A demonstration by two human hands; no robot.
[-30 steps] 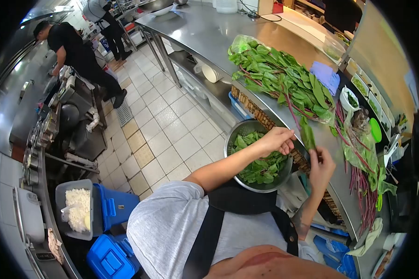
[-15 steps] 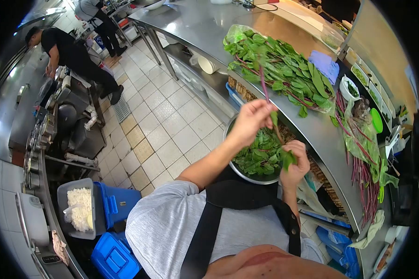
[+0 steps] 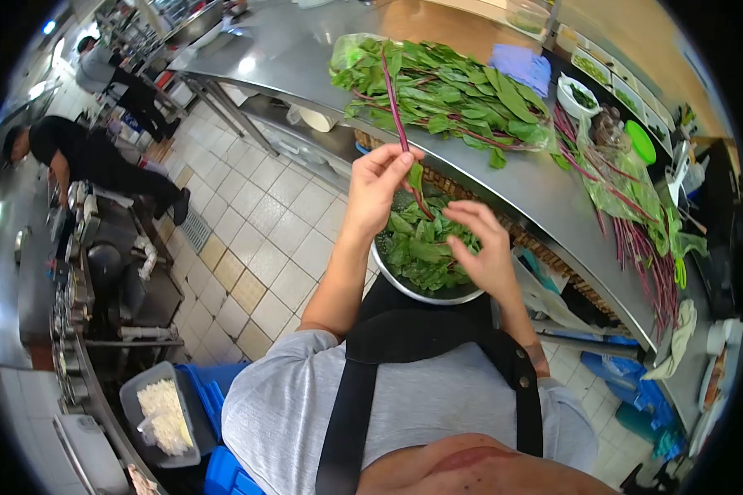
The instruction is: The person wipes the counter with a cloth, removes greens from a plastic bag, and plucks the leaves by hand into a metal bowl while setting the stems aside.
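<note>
Here, at the far left, a person in black (image 3: 74,153) bends over the stoves. The left hand (image 3: 376,186) is raised, its fingers (image 3: 404,161) pinching a red stem (image 3: 395,107) held upright above the metal bowl (image 3: 404,289) of picked leaves. Just right, the right hand (image 3: 489,252) hovers over the bowl, fingers loosely spread. Leafy greens (image 3: 462,103) are heaped on the worktop (image 3: 305,58) beyond.

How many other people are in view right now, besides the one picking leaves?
2. A person in black bends over at far left; a second person stands farther back, top left. Others may be hidden beyond the frame.
</note>
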